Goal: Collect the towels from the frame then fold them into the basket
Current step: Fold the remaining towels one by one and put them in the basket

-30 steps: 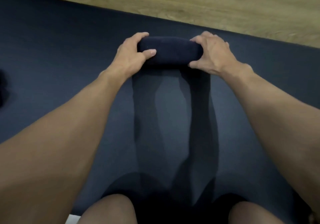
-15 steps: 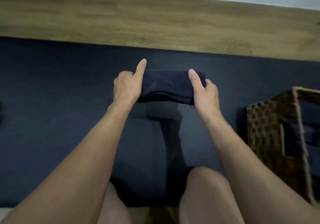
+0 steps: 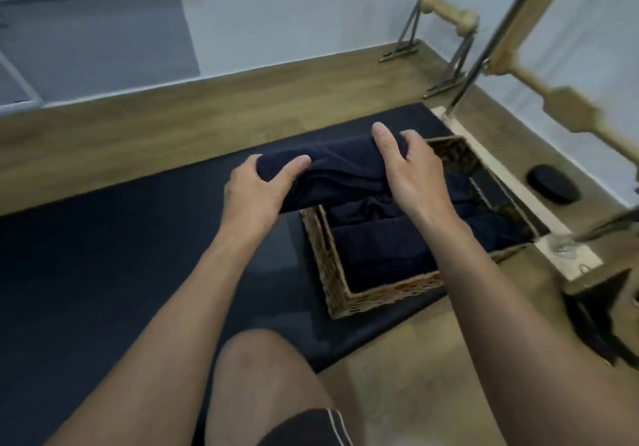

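**Q:** Where is the towel?

**A:** My left hand (image 3: 256,191) and right hand (image 3: 411,176) each grip one end of the folded navy towel (image 3: 339,169), thumbs on top. It hangs above the far left edge of the wicker basket (image 3: 380,290).

**Q:** How should it go in?

**A:** I'd lower it level onto the stacked towels (image 3: 380,248), letting go of both ends together.

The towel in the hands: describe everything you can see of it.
The towel is dark navy, soft-looking cloth, folded into a thick oblong bundle with layered edges on its near side. The left hand and right hand grip its two ends, holding it roughly level over the far left part of the wicker basket.
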The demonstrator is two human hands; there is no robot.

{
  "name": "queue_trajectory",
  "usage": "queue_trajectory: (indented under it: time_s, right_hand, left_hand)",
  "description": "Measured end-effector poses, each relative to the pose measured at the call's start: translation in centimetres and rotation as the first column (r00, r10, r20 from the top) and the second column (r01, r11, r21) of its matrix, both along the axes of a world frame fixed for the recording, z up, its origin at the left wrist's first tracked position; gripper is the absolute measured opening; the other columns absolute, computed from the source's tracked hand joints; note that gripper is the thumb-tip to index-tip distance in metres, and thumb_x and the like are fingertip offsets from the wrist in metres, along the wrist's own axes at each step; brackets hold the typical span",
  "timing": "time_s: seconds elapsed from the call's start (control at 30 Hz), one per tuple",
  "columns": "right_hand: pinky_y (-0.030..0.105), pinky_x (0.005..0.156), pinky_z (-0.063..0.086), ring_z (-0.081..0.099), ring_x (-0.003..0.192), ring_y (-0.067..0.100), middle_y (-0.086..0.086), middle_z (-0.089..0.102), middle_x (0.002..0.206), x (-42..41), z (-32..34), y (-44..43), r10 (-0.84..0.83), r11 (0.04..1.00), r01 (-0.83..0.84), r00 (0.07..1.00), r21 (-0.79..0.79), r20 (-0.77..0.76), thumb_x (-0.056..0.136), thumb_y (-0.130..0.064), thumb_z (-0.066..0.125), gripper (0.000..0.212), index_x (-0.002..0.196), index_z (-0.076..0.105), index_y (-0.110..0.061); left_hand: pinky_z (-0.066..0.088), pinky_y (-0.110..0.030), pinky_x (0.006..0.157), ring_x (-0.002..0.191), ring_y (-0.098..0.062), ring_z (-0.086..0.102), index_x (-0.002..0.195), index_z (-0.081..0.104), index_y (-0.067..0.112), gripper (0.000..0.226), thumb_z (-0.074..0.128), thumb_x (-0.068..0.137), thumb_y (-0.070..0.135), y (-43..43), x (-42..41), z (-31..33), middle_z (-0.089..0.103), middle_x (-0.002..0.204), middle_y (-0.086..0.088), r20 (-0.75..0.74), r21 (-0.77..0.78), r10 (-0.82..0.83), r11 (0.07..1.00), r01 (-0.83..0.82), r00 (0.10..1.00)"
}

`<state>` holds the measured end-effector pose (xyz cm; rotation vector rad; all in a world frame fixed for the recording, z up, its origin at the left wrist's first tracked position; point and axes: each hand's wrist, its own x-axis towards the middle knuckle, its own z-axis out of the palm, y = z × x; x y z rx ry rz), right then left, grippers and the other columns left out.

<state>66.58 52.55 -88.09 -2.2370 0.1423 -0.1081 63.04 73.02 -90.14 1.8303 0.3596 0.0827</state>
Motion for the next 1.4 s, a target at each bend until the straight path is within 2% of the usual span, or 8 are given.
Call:
queue_trajectory:
  time_s: [0.13,0.37,0.5,0.77,0.9,1.03,1.2,1.4]
  right_hand:
    - [0.029,0.089,0.042,0.055,0.111,0.012,-0.007,0.059,0.122,0.5,-2.1,-6.5,0.015,1.0,-0.016,1.0,0.025,0.026,0.088,-0.068,0.049,0.061,0.133,0.048,-0.027]
    - [0.039,0.097,0.043,0.053,0.12,0.031,0.009,0.059,0.129,3.9,-9.5,-9.7,-0.074,0.996,0.064,0.977,-0.054,-0.202,0.089,-0.066,0.049,0.065,0.133,0.047,-0.018]
    - [0.04,0.091,0.04,0.052,0.119,0.038,0.015,0.056,0.131,4.8,-12.5,-8.3,-0.113,0.99,0.077,0.937,-0.12,-0.332,0.095,-0.064,0.041,0.063,0.138,0.037,-0.019]
    - [0.055,0.099,0.034,0.043,0.126,0.039,0.016,0.045,0.14,5.2,-14.1,-5.8,-0.173,0.768,-0.084,0.927,-0.635,-0.332,0.098,-0.063,0.022,0.062,0.135,0.038,-0.015]
    - [0.055,0.099,0.036,0.042,0.125,0.038,0.016,0.04,0.141,5.3,-10.3,-3.5,-0.075,0.694,-0.07,0.983,-0.717,-0.168,0.1,-0.04,0.045,0.046,0.138,0.036,-0.015]
    - [0.037,0.09,0.044,0.056,0.111,0.027,0.009,0.057,0.122,2.7,-6.1,3.3,0.222,0.939,-0.195,0.973,-0.282,0.066,0.101,-0.031,0.047,0.034,0.13,0.05,-0.013]
    - [0.025,0.079,0.038,0.059,0.102,0.013,-0.004,0.064,0.106,-2.7,-2.6,15.1,0.458,0.888,-0.459,0.888,0.042,0.033,0.103,-0.039,0.038,0.029,0.119,0.056,-0.021]
    - [0.015,0.076,0.037,0.056,0.103,0.008,-0.007,0.062,0.114,-9.8,-2.7,30.2,0.697,0.714,-0.691,0.717,0.114,-0.024,0.104,-0.04,0.037,0.034,0.128,0.053,-0.023]
  left_hand:
    - [0.052,-0.025,0.043,0.081,-0.019,0.066,0.108,0.055,0.022,0.044,0.07,0.081,0.054,-6.3,2.4,-0.8,0.06,0.103,0.004,-0.046,-0.026,-0.094,0.995,0.093,0.994]
    - [0.056,-0.031,0.059,0.095,-0.027,0.066,0.146,0.029,0.022,0.067,0.063,0.092,0.043,-9.0,6.8,-5.5,0.051,0.132,-0.004,-0.377,0.073,-0.395,0.889,0.452,0.837]
    - [0.045,-0.045,0.1,0.124,-0.037,0.048,0.149,0.027,0.022,0.06,0.056,0.098,0.037,-9.1,8.4,-6.3,0.035,0.146,-0.015,-0.455,0.468,-0.364,0.678,0.566,0.813]
    - [0.043,-0.041,0.078,0.112,-0.031,0.055,0.131,0.049,0.012,0.031,0.05,0.101,0.019,-10.0,6.4,-7.2,0.044,0.13,-0.008,-0.461,0.745,-0.35,0.347,0.57,0.816]
    - [0.045,-0.042,0.099,0.127,-0.03,0.048,0.143,0.044,0.018,0.049,0.058,0.096,0.02,-8.5,5.9,-5.5,0.044,0.142,-0.008,-0.49,0.513,-0.401,0.585,0.628,0.774]
    - [0.047,-0.039,0.1,0.12,-0.027,0.055,0.14,0.049,0.026,0.05,0.062,0.092,0.031,-4.0,3.8,-1.8,0.058,0.132,-0.005,-0.29,0.308,-0.277,0.879,0.363,0.916]
    - [0.045,-0.038,0.102,0.124,-0.022,0.052,0.142,0.046,0.023,0.05,0.06,0.095,0.031,7.8,-1.5,1.0,0.053,0.139,-0.002,-0.237,0.311,0.001,0.948,0.075,0.972]
    - [0.042,-0.026,0.086,0.107,-0.012,0.051,0.14,0.048,0.021,0.05,0.063,0.093,0.032,24.4,-12.6,0.7,0.053,0.135,0.0,-0.176,0.291,0.385,0.9,-0.326,0.906]
